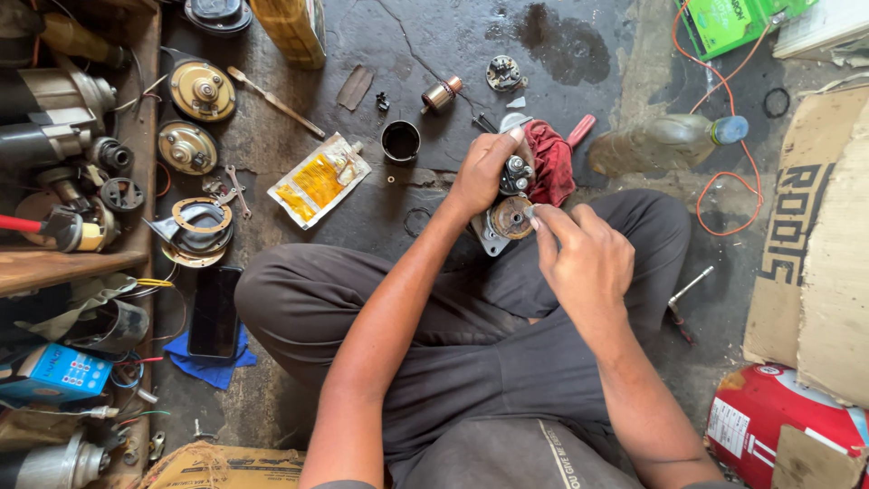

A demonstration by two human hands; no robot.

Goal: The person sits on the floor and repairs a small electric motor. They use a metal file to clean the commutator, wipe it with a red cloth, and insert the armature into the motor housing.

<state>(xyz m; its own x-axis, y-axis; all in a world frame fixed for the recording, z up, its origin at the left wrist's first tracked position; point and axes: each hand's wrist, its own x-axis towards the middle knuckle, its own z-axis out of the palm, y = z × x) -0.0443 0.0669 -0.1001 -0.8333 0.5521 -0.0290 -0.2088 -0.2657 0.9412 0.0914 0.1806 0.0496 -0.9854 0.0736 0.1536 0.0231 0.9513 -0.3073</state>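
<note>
The left hand (480, 172) is wrapped around a small metal motor assembly (507, 213), holding it above the person's lap over the floor (425, 45). The right hand (579, 258) has thumb and forefinger pinched together at the assembly's round copper-coloured face. A red rag (550, 161) lies just behind the assembly. A small black cup (400, 141) and a yellow sachet (319, 179) rest on the floor nearby.

red rag (550, 161) | yellow-and-white pouch (319, 180) | blue cloth (214, 367) | orange wire (724, 172) | black cup (400, 141)
</note>
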